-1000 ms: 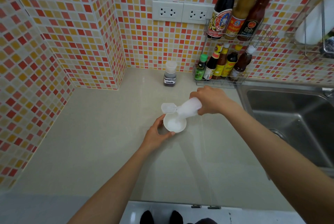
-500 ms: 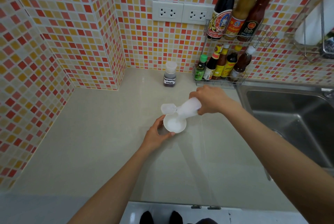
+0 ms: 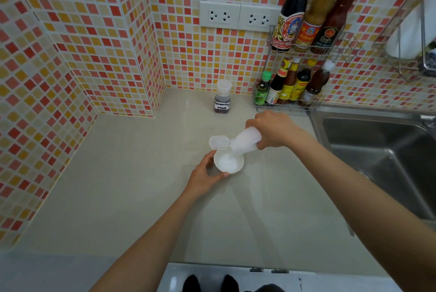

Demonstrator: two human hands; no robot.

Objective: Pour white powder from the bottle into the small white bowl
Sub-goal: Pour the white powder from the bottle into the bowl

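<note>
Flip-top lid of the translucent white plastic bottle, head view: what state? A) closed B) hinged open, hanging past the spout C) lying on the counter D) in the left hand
B: the flip-top lid stands open, still attached at the neck of the translucent white plastic bottle, which the right hand tilts over the small white bowl steadied by the left hand.

We see the small bowl (image 3: 228, 163) on the worktop (image 3: 132, 173), the tilted bottle (image 3: 244, 142) above its right rim. A seasoning jar (image 3: 221, 100) stands farther back, the bottle rack (image 3: 290, 93) right of it, the sink (image 3: 382, 162) far right.
</note>
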